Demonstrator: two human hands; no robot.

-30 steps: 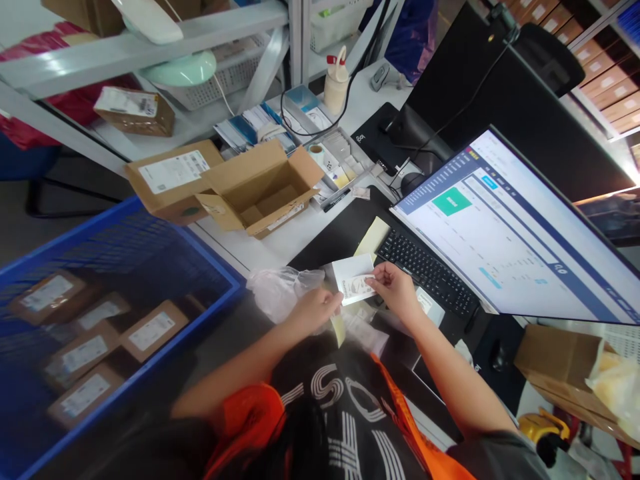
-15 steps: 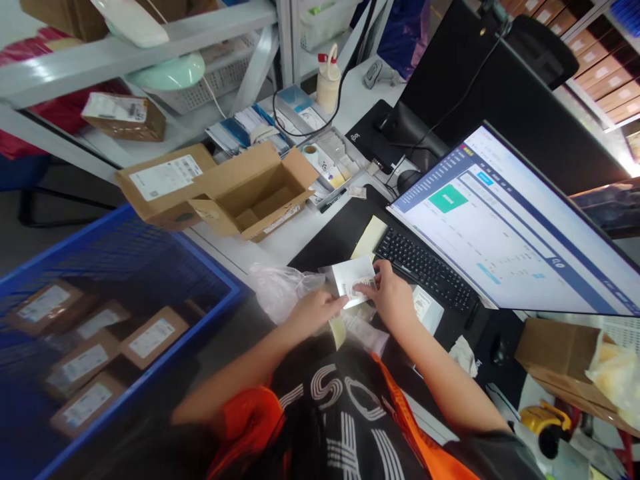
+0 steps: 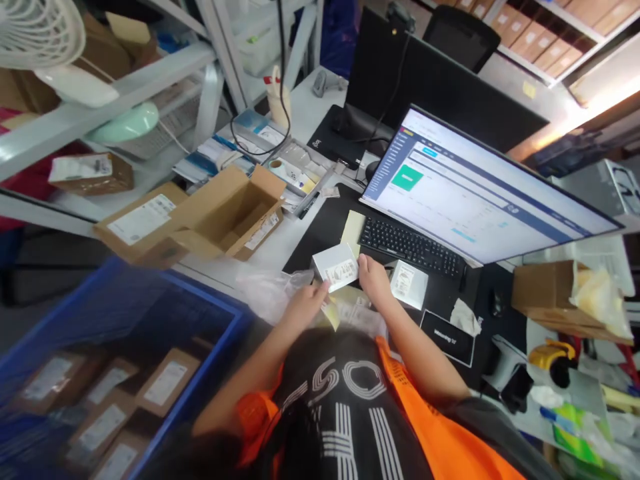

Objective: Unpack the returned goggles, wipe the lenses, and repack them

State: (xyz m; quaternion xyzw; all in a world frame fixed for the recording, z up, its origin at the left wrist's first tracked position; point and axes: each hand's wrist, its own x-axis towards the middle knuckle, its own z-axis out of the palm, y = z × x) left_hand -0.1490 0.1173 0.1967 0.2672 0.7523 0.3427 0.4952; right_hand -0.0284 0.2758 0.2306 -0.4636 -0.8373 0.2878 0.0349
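Between my two hands is a small white box with a printed label facing up. My left hand grips its lower left corner, thumb on the label side. At the right edge, my right hand pinches the box with closed fingers. A second white labelled box lies on the black desk mat to the right of my right hand. Crumpled clear plastic lies by my left hand. Under the held box are a yellow paper and more clear plastic packaging.
An open cardboard box stands at the desk's left. Below it, a blue crate holds several labelled cartons. A keyboard and a lit monitor stand ahead. A yellow tape dispenser and a brown carton are at right.
My right thumb has come off the label and that hand now holds the box's right edge. The label shows more fully. The camera view has turned and shifted.
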